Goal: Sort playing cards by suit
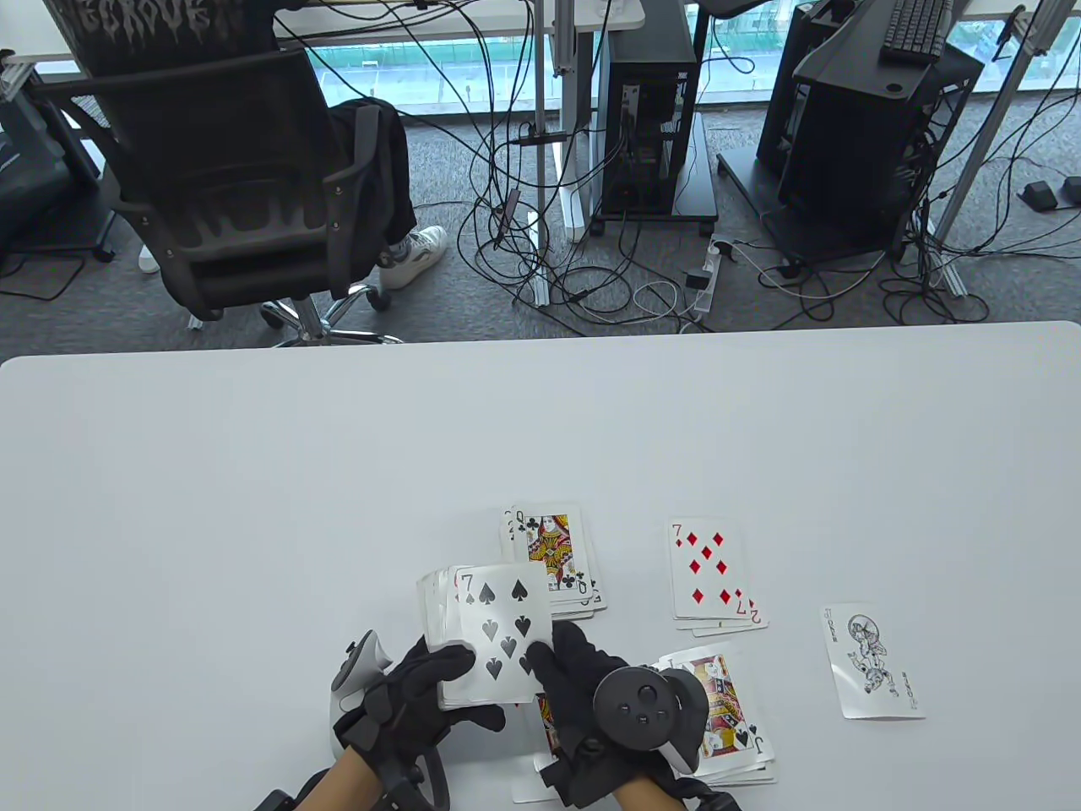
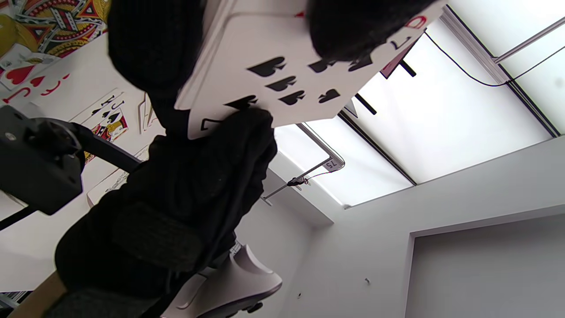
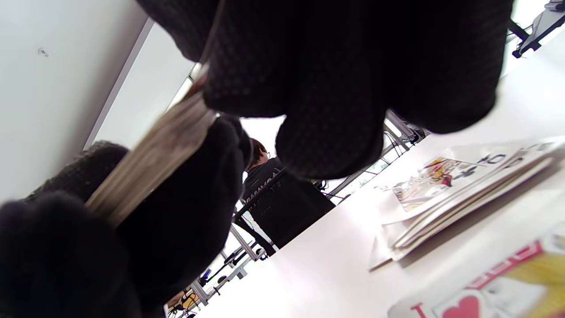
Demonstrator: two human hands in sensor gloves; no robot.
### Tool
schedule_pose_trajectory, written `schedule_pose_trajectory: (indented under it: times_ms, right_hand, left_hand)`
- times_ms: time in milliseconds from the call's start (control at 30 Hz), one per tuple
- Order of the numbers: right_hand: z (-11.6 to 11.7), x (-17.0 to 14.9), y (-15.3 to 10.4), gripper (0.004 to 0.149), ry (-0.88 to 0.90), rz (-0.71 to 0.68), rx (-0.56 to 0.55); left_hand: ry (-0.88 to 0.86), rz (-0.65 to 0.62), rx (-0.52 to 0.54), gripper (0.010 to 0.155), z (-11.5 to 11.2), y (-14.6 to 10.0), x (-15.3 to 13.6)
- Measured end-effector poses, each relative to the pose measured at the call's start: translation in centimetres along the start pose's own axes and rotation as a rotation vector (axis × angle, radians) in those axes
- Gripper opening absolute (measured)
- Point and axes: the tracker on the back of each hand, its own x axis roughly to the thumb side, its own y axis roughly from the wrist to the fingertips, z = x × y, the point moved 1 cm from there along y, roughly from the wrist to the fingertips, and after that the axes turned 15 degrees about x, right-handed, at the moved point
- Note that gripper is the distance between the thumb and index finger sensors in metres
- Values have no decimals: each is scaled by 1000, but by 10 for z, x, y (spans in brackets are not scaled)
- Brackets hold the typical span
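While gripping deck point(image 1: 473, 629), both hands point(image 1: 507, 693).

This is an office or computer lab. Beyond the wide white counter point(image 1: 253, 439) lies grey carpet strewn with a tangle of black and white cables point(image 1: 583, 279) and a white power strip point(image 1: 708, 272). A black mesh swivel chair on a chrome star base point(image 1: 228, 194) stands at the left with someone seated in it, a white trainer point(image 1: 414, 253) showing beside it. Two black desktop computer towers point(image 1: 646, 110) sit under white-legged desks, and a black keyboard point(image 1: 916, 25) rests on a raised black stand at the right. Floor-level windows run along the far wall. The left wrist view shows white ceiling panels with large bright light panels point(image 2: 441, 123).
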Motion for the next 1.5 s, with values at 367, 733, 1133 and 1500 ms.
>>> schedule_pose_trajectory:
  times_ms: [367,733,1133,1500]
  right_hand:
    - [-44,-20,-2,40,59,47,-2]
    - [-115,-52,-16,40,-16,329,398]
    - [-104,-106,-59,42,-250,666,570]
    - [-73,-122,-67,48,-574,772,696]
  left_hand:
    - [-19,-1,18,51,0,-2,2]
    - [-42,-16,45,51,5,-3,5]
    - [-46,-27,38,51,5,-4,8]
    - [-42,-19,44,51,5,-5,7]
